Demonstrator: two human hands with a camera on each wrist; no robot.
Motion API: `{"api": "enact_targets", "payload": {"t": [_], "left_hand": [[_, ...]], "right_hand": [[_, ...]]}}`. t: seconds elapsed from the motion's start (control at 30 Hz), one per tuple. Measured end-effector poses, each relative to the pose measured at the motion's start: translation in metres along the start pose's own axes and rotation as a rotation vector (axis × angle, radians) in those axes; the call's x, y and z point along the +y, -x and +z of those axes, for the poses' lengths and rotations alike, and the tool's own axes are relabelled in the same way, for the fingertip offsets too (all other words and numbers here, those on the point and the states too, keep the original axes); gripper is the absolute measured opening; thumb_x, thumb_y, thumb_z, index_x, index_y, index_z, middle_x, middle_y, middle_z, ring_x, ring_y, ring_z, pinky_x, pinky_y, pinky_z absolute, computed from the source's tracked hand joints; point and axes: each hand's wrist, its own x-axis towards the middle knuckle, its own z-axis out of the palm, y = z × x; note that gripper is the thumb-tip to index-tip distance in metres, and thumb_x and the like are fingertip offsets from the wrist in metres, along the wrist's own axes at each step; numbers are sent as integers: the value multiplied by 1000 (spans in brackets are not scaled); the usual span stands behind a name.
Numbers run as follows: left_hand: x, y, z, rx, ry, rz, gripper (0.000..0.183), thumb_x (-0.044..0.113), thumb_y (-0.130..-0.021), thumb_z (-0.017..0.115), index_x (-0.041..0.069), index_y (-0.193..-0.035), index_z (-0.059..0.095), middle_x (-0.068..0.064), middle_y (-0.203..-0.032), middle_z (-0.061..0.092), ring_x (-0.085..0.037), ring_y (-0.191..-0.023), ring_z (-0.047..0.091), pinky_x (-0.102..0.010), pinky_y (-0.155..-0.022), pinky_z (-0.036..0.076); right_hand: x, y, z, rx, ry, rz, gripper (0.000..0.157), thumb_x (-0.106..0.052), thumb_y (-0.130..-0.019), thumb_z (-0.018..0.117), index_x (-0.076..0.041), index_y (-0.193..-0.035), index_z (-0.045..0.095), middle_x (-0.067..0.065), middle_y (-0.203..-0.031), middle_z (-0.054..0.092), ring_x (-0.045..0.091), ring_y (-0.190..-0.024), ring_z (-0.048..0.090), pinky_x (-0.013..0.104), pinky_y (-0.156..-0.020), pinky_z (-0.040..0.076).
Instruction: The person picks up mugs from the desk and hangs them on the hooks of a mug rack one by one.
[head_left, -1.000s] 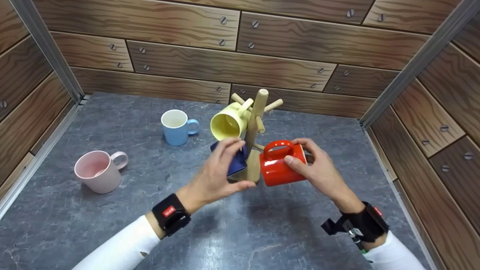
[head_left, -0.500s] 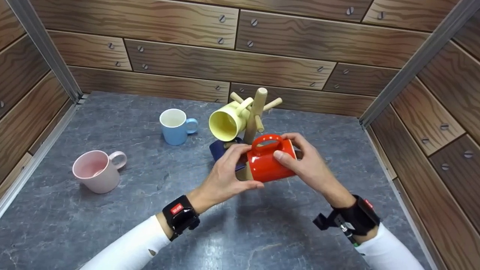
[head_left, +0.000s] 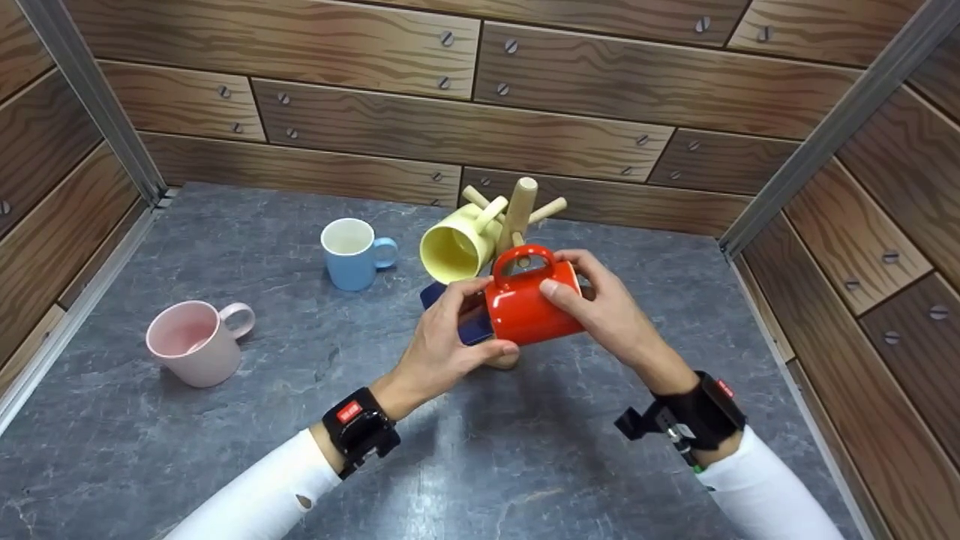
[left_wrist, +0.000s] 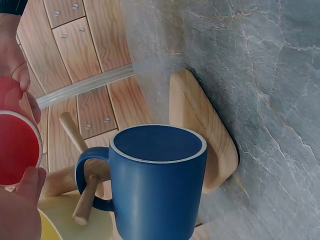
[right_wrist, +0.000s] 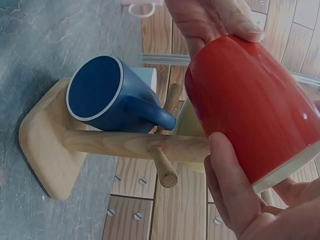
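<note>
Both hands hold a red mug (head_left: pixel 529 315) lying sideways in front of the wooden mug tree (head_left: pixel 523 201), its handle upward. My right hand (head_left: pixel 619 322) grips the mug's right end, the thumb along its side. At the other end, my left hand (head_left: pixel 431 345) pinches the edge between thumb and fingers. Behind the left hand a dark blue mug (left_wrist: pixel 155 195) hangs by its handle from a lower peg, partly hidden in the head view. Higher on the tree hangs a yellow mug (head_left: pixel 454 244). A bare peg (right_wrist: pixel 164 167) sticks out in the right wrist view.
A light blue mug (head_left: pixel 350 262) stands upright left of the tree, and a pink mug (head_left: pixel 199 352) stands farther left and nearer. The grey marbled tabletop (head_left: pixel 300 420) is enclosed by wood-patterned walls (head_left: pixel 360 105) at the back and sides.
The red mug has moved left and up toward the tree with my right hand. My left hand, earlier apart from it beside the blue mug, now holds its left end.
</note>
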Motion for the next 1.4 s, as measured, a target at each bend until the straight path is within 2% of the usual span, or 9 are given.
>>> {"api": "enact_targets", "payload": {"t": [0.2,0.4,0.57,0.83,1.23,1.4], "left_hand": [[-2,-1,1,40,14,-18,71,30,-81,87,-4,-132,51,-16,-133,45,-24,-125,61,-33,-104,51],[-3,-1,0,56,-38,-29,69,26,-79,89,-4,-130,54,-15,-129,49,-23,-121,63,-31,-102,52],[-3,-1,-1,77,-127,-12,68,24,-77,91,-2,-129,57,-13,-126,53,-20,-118,62,-28,-102,52],[-4,-1,-2,124,-407,25,71,39,-78,89,2,-132,63,-10,-123,59,-22,-113,62,-37,-100,53],[-4,-5,-3,99,-566,25,74,44,-81,86,0,-136,62,-11,-116,57,-21,-101,62,-34,-89,57],[-5,-4,-8,97,-579,27,77,48,-82,85,1,-138,58,-12,-119,55,-24,-105,61,-37,-93,55]], "right_hand": [[0,-8,1,13,40,13,51,-37,-99,67,-8,-138,54,16,-130,58,31,-102,68,38,-81,60],[2,-14,1,16,91,41,52,-41,-99,67,-6,-136,52,17,-132,57,32,-108,63,39,-84,58],[1,-19,1,6,104,58,54,-44,-99,65,-6,-135,52,18,-132,55,32,-107,64,39,-83,59],[1,-25,1,3,138,70,55,-47,-99,65,-8,-136,53,17,-136,55,34,-113,64,41,-84,59],[3,-31,3,12,171,58,61,-49,-99,65,-8,-141,50,18,-137,54,36,-117,61,44,-84,60],[5,-29,3,-16,149,70,64,-50,-100,64,-10,-147,46,17,-142,52,37,-118,62,45,-75,63]]}}
